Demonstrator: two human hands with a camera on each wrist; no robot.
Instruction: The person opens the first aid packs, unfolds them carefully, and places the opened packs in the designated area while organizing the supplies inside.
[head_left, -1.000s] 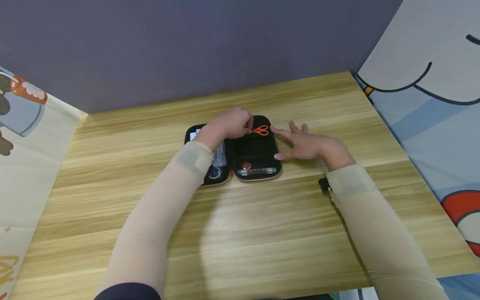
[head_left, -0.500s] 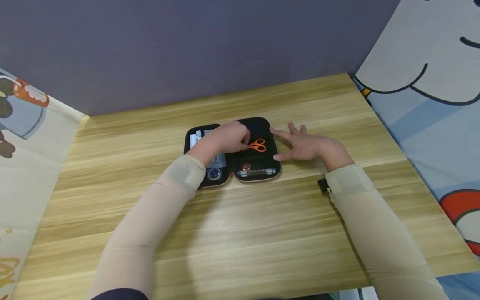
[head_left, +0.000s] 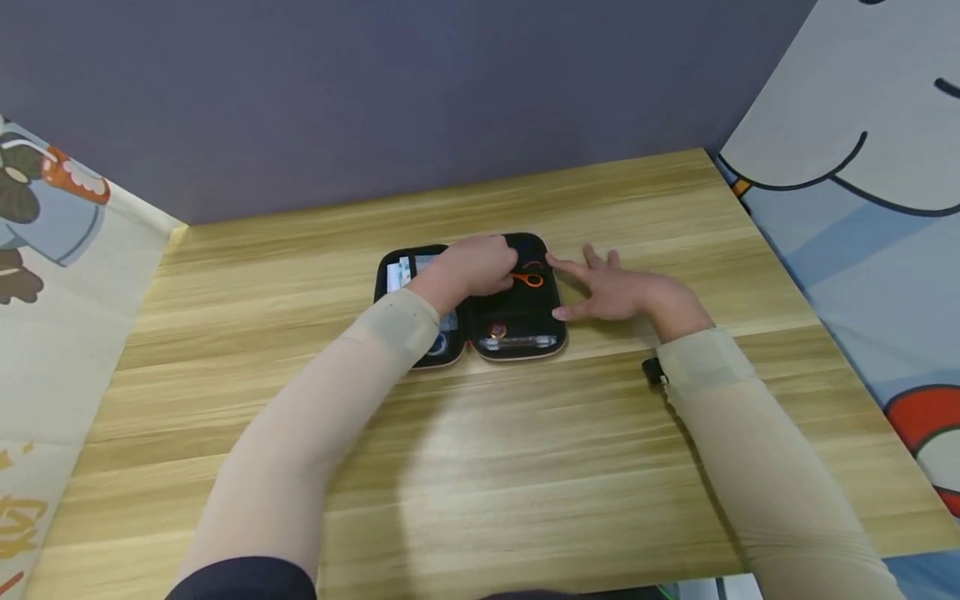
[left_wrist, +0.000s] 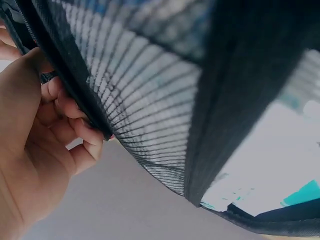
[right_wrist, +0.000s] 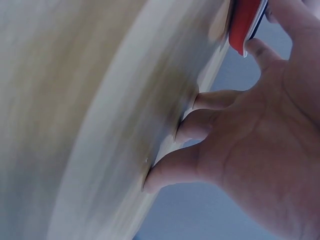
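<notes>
An open black zip case (head_left: 517, 304) lies flat on the wooden table. Over its right half, my left hand (head_left: 483, 265) pinches a small pair of scissors by the blade end. One orange handle loop (head_left: 529, 280) points right; only a sliver of the other shows, and the blades are hidden by the hand. My right hand (head_left: 611, 292) is spread at the case's right edge, thumb and index finger touching it. In the right wrist view its other fingertips (right_wrist: 150, 184) rest on the table, beside the case's red outer side (right_wrist: 244, 25).
The case's left half has a mesh pocket (left_wrist: 145, 95) with packets behind it. A clear tube (head_left: 525, 342) and a small round reddish item (head_left: 497, 331) sit along the right half's near edge. A grey wall (head_left: 450, 100) stands behind the table.
My left hand drew the scissors toward me within the case's right half, then moved slightly away and right again. Less of the second handle loop shows now. My right hand stayed in place.
</notes>
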